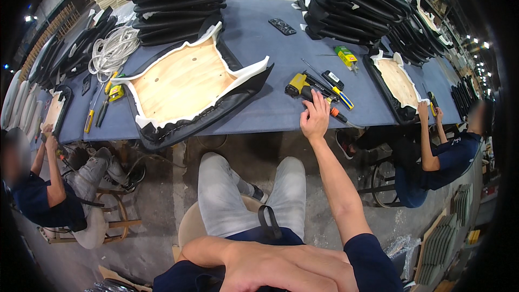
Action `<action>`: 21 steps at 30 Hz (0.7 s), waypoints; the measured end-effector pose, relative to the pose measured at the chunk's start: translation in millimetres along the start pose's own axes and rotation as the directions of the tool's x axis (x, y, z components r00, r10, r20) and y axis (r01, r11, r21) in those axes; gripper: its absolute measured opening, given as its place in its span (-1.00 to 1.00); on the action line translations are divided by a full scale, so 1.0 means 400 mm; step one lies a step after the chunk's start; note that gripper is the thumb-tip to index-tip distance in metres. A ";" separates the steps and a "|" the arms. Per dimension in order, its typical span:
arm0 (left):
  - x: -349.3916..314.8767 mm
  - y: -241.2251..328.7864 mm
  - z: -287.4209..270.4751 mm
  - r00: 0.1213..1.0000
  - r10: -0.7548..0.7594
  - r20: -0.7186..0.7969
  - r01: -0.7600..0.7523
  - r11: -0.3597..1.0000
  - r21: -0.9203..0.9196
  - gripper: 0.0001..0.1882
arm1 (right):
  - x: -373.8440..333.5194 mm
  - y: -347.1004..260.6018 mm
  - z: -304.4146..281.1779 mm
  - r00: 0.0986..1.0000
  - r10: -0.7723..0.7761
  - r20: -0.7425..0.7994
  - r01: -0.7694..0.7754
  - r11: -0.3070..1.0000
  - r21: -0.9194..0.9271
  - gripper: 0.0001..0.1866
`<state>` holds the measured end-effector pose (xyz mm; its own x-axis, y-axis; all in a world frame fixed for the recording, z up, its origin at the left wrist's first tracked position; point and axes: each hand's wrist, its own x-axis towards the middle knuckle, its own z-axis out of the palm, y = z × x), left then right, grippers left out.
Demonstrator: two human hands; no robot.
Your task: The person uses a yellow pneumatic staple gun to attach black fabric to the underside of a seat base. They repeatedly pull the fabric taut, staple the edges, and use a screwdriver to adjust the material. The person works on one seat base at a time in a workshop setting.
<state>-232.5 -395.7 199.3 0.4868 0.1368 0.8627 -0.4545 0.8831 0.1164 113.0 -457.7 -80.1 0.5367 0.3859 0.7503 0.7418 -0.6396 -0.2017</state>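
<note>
My right hand reaches over the table's front edge. Its fingers are stretched out over the black handle of a yellow and black staple gun, which lies on its side with an orange hose fitting. My left hand is raised close at the bottom of the view, its back showing and its fingers stretched rightward; nothing shows in it, and the fingertips are partly hidden. Left of the gun lies a seat panel, plywood face up, with black covering and white padding around its edge. A yellow-blue screwdriver lies beside the gun.
Black padded covers stand stacked at the back left, with another stack at the back right. A coil of white cord, a green-yellow box and a black remote lie on the blue table. Co-workers sit at both sides.
</note>
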 end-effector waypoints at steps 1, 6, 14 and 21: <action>0.000 0.002 0.001 1.000 -0.009 -0.004 0.009 1.000 -0.005 -0.34 | 0.000 0.000 0.000 1.000 0.000 -0.001 0.000 1.000 0.001 -0.66; -0.010 -0.012 -0.024 1.000 0.006 0.028 -0.004 0.998 -0.066 -0.46 | -0.002 0.000 0.000 1.000 0.011 0.007 -0.011 1.000 -0.007 -0.66; 0.007 0.013 -0.008 0.997 -0.066 -0.049 0.062 0.995 -0.074 -0.44 | 0.002 0.003 0.002 1.000 0.004 0.003 -0.004 1.000 -0.004 -0.66; 0.007 -0.002 -0.014 1.000 -0.001 0.001 0.001 1.000 -0.023 -0.36 | -0.001 0.006 0.002 1.000 -0.002 0.004 0.002 1.000 -0.014 -0.67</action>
<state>-226.7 -393.4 198.9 0.4863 0.1352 0.8633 -0.4366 0.8934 0.1061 114.8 -458.9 -81.4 0.5367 0.3904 0.7480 0.7375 -0.6477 -0.1912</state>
